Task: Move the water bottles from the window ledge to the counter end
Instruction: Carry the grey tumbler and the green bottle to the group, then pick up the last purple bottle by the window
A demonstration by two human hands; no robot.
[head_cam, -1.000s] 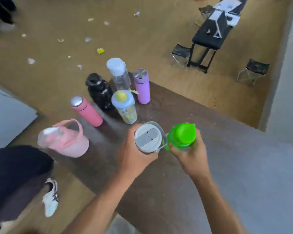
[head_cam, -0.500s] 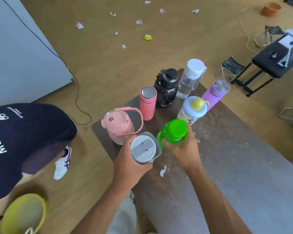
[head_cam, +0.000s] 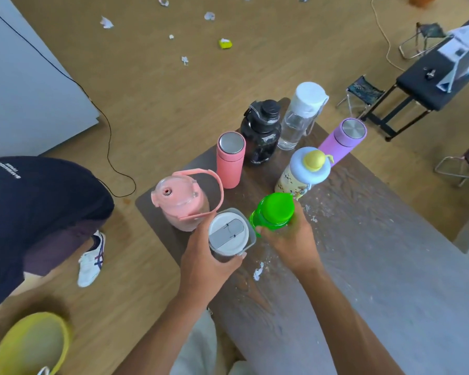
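Counter end point(head_cam: 157, 212) holds six upright bottles | left hand point(head_cam: 203, 262) wrapped round grey-lidded tumbler point(head_cam: 229, 235), just right of pink jug point(head_cam: 183, 204) | right hand point(head_cam: 287, 239) gripping green bottle point(head_cam: 272, 209), just this side of blue-capped bottle point(head_cam: 306, 171) | both upright, beside each other | judged: lower straight down, bare counter beneath.

Left hand point(head_cam: 205, 262) grips a grey-lidded tumbler point(head_cam: 229, 234), right hand point(head_cam: 289, 240) a green bottle point(head_cam: 274, 209); six bottles cluster at twelve o'clock on the tabletop point(head_cam: 363, 239).
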